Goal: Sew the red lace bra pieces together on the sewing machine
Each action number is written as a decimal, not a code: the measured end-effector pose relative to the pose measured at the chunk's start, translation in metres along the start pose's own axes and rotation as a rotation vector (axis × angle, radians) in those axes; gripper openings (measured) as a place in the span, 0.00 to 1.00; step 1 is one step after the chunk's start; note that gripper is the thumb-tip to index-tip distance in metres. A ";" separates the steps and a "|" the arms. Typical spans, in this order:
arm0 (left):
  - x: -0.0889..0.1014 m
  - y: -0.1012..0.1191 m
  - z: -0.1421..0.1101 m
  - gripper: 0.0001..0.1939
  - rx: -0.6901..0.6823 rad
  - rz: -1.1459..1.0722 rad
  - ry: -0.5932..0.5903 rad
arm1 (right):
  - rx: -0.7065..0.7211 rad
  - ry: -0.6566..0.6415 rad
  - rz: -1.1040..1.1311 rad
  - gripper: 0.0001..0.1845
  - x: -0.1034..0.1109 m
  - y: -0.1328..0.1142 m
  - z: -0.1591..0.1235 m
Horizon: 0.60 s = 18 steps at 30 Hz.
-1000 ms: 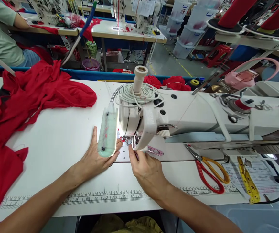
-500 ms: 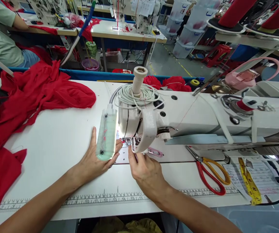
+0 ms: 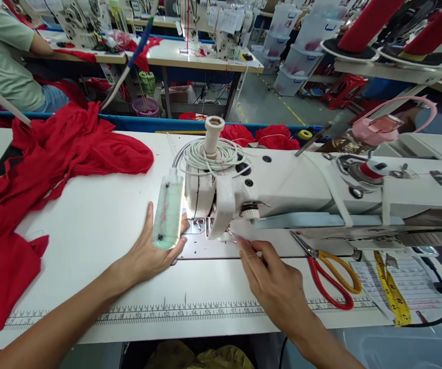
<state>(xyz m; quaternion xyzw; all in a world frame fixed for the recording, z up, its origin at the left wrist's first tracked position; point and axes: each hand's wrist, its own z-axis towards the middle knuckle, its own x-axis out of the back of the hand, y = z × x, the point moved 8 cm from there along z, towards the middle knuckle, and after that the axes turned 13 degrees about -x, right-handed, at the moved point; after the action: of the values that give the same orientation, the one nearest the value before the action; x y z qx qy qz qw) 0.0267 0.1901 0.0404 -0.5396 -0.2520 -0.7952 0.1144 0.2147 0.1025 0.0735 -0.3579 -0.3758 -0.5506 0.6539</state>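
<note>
My left hand (image 3: 144, 254) lies flat on the white table (image 3: 101, 220), fingers stretched out and thumb apart, left of the needle area. The clear, greenish lamp block (image 3: 168, 212) hides part of those fingers. My right hand (image 3: 272, 279) is closed in a pinch at the right of the needle, on a slim pink metal tool (image 3: 233, 236); its exact kind is too small to tell. Over both hands stands the white sewing machine (image 3: 293, 177), with its presser foot (image 3: 200, 223) near my left fingertips. No cloth shows under the foot.
Red fabric (image 3: 67, 154) is heaped at the left. Scissors (image 3: 332, 271) with red and orange handles lie to the right, beside a yellow tape measure (image 3: 392, 289) on a paper sheet. Thread cones (image 3: 370, 25) stand above. A co-worker (image 3: 5, 56) sits at the back left.
My right hand has moved right, away from the presser foot, and now pinches the pink tool that lay beside it. My left hand stays flat, drawn back slightly from the needle.
</note>
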 end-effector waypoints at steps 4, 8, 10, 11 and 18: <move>0.004 0.006 0.009 0.16 -0.064 0.055 -0.050 | -0.015 0.122 -0.158 0.14 0.005 0.021 0.001; 0.010 0.017 0.001 0.14 -0.060 0.221 -0.059 | -0.007 0.181 -0.323 0.12 0.001 0.036 -0.003; 0.012 0.025 -0.011 0.14 -0.032 0.284 -0.046 | 0.011 0.204 -0.384 0.11 -0.001 0.041 -0.006; 0.012 0.029 -0.019 0.13 -0.015 0.299 -0.039 | 0.019 0.208 -0.401 0.11 -0.003 0.043 -0.008; 0.029 0.030 -0.038 0.17 0.028 0.246 0.046 | 0.022 0.246 -0.272 0.11 0.002 0.032 -0.006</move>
<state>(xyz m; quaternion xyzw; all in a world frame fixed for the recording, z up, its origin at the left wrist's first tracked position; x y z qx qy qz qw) -0.0012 0.1474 0.0649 -0.5463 -0.1921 -0.7838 0.2243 0.2471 0.1002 0.0706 -0.2266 -0.3440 -0.6692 0.6184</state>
